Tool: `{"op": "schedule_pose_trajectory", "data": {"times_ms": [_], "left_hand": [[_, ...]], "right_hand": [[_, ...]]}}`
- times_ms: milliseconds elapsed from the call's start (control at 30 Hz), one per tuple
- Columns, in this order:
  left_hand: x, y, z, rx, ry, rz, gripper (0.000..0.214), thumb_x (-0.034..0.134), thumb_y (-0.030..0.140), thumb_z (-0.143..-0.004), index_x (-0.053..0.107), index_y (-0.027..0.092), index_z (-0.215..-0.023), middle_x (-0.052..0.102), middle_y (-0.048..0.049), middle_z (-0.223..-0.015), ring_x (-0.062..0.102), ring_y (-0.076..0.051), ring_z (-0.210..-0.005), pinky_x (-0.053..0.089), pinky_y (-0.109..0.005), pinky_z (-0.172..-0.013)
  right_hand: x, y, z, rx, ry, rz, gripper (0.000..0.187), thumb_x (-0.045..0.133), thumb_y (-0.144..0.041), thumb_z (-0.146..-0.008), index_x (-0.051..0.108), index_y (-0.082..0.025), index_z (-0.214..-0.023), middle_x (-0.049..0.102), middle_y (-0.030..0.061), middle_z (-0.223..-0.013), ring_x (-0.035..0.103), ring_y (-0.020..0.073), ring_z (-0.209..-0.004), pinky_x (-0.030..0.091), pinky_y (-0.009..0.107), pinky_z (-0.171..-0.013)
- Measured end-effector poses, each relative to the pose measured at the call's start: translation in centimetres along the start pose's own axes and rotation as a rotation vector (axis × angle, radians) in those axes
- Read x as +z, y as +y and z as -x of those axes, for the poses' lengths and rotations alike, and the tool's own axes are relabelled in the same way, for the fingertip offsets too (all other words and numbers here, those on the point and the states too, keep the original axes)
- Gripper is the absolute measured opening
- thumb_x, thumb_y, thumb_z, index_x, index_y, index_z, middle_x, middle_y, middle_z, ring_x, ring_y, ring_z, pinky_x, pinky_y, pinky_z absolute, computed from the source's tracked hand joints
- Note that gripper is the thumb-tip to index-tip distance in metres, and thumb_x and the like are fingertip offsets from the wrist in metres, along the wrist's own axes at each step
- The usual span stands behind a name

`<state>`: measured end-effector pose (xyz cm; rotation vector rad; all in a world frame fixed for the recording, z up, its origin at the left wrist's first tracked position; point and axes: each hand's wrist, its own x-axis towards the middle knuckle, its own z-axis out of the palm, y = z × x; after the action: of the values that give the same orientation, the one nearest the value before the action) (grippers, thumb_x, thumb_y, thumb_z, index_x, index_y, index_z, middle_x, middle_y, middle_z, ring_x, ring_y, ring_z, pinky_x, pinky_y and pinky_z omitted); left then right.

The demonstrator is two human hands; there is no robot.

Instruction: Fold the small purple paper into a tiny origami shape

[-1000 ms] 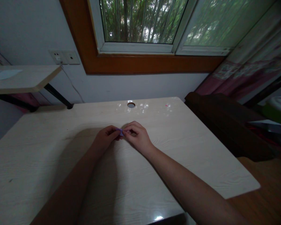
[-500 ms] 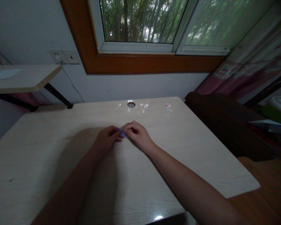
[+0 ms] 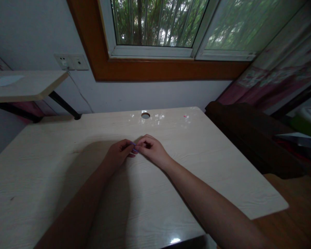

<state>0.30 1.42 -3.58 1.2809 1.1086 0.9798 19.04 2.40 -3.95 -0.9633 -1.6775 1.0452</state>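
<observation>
Piece of purple material [image 3: 135, 150] between left grip [image 3: 118, 152] and right grip [image 3: 153, 149]

a: what's visible?
b: small purple piece [image 3: 135, 149], thin-edged, mostly covered; full shape unclear.
a: position?
b: just left of and below frame centre, pinched from both sides.
</observation>
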Motion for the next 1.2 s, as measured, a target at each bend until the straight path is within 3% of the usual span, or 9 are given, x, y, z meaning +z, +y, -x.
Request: {"op": "schedule_pose_trajectory", "data": {"times_ms": [433, 1200], "left_hand": [[0.15, 0.67, 0.05, -0.026, -0.027, -0.043, 0.027, 0.062, 0.042, -0.083, 0.067, 0.016, -0.084, 0.072, -0.0035, -0.077, 0.071, -0.018, -0.072, 0.059, -0.033, -0.075], [-0.13, 0.57, -0.14, -0.06, -0.013, 0.02, 0.027, 0.069, 0.043, -0.08, 0.069, 0.017, -0.083, 0.072, -0.0021, -0.077, 0.071, -0.018, -0.072, 0.058, -0.032, -0.076]], "right_hand": [[0.0, -0.35, -0.02, -0.005, 0.0, 0.052, 0.005, 0.071, -0.022, -0.08, 0.068, -0.018, -0.079, 0.057, -0.0002, -0.081, 0.052, 0.0093, -0.066, 0.042, 0.023, -0.061], [0.31, -0.3, -0.04, 0.029, -0.002, 0.022, 0.011, 0.073, -0.027, -0.079, 0.066, -0.019, -0.08, 0.058, -0.0002, -0.079, 0.051, 0.0105, -0.064, 0.04, 0.024, -0.059]]}}
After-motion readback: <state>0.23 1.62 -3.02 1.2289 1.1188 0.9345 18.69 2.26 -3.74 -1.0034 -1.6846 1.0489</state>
